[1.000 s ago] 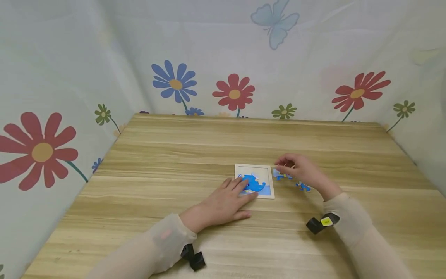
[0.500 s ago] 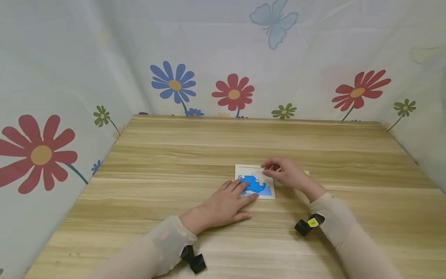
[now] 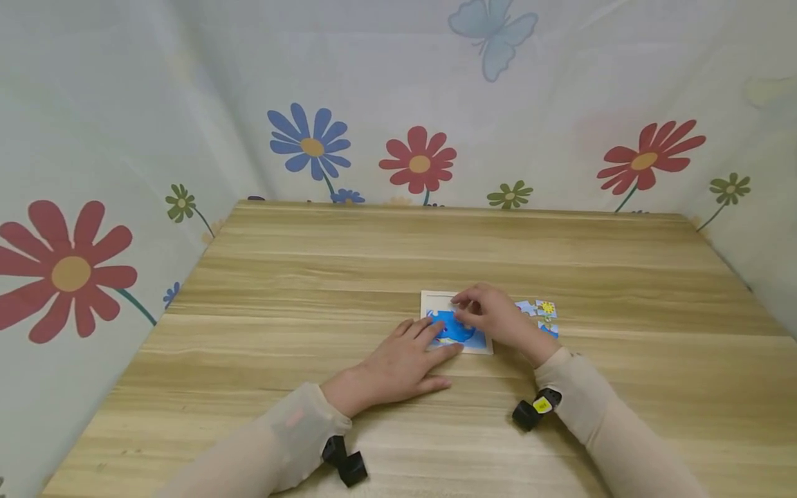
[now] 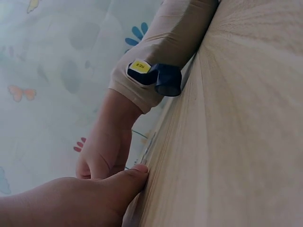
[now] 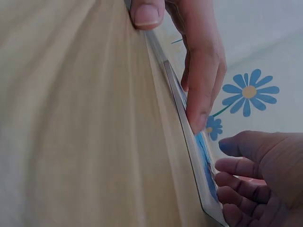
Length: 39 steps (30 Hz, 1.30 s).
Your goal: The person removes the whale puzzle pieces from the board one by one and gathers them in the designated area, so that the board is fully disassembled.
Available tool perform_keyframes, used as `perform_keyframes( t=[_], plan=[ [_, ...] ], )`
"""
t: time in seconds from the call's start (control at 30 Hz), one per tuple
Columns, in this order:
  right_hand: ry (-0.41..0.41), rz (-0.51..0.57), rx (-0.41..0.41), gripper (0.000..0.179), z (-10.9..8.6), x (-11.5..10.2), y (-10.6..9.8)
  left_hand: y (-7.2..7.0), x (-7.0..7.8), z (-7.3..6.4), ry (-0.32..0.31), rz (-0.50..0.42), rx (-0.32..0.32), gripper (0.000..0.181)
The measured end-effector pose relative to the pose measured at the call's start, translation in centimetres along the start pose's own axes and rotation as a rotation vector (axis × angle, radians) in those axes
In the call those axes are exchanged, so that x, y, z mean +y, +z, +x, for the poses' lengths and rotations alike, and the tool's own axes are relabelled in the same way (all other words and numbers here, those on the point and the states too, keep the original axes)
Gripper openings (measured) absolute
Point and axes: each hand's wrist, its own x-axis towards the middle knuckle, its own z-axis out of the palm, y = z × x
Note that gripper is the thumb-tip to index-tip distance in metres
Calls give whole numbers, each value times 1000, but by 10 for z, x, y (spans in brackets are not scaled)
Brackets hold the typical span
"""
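A small wooden-framed puzzle board (image 3: 434, 299) lies on the table, its tray partly filled with a blue animal picture (image 3: 453, 328). My left hand (image 3: 398, 360) lies flat with spread fingers over the board's lower left part, and its fingertips touch the picture. Over the upper right of the board, my right hand (image 3: 498, 315) has thumb and fingertips brought together in a pinch around a puzzle piece, which the fingers mostly hide. In the right wrist view, the right thumb and curled fingers (image 5: 241, 165) stand beside the board's edge (image 5: 189, 151).
Several loose puzzle pieces (image 3: 546, 309) lie right of the board, partly behind the right hand; one shows a yellow sun. They rest on a wood-grain table (image 3: 324, 270). A white curtain (image 3: 349, 62) with printed flowers surrounds the far and side edges.
My right hand has moved left from the loose pieces to above the board, uncovering several pieces on the right. The left hand has stayed in place on the board.
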Motion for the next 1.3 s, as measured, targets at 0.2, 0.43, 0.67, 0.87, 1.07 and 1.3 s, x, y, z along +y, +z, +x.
perform_keyframes(
  t=[0.2, 0.43, 0.67, 0.87, 1.07, 1.3],
  plan=[
    [28, -18, 2, 23, 0, -2, 4, -1, -1, 1, -1, -15, -3, 56],
    [29, -10, 10, 14, 1, -1, 7, -1, -1, 0, -4, -28, -6, 56],
    [32, -2, 20, 17, 0, -2, 7, -3, 0, 0, -9, -37, -18, 56],
    [61, 2, 17, 18, -1, -1, 5, -2, 0, 1, -7, -29, -16, 56],
    [67, 7, 11, 17, 0, -1, 5, 0, -1, 1, -8, -23, -19, 57],
    [67, 32, 10, 17, 0, -1, 5, -2, 0, 0, -4, -28, -9, 56]
  ],
)
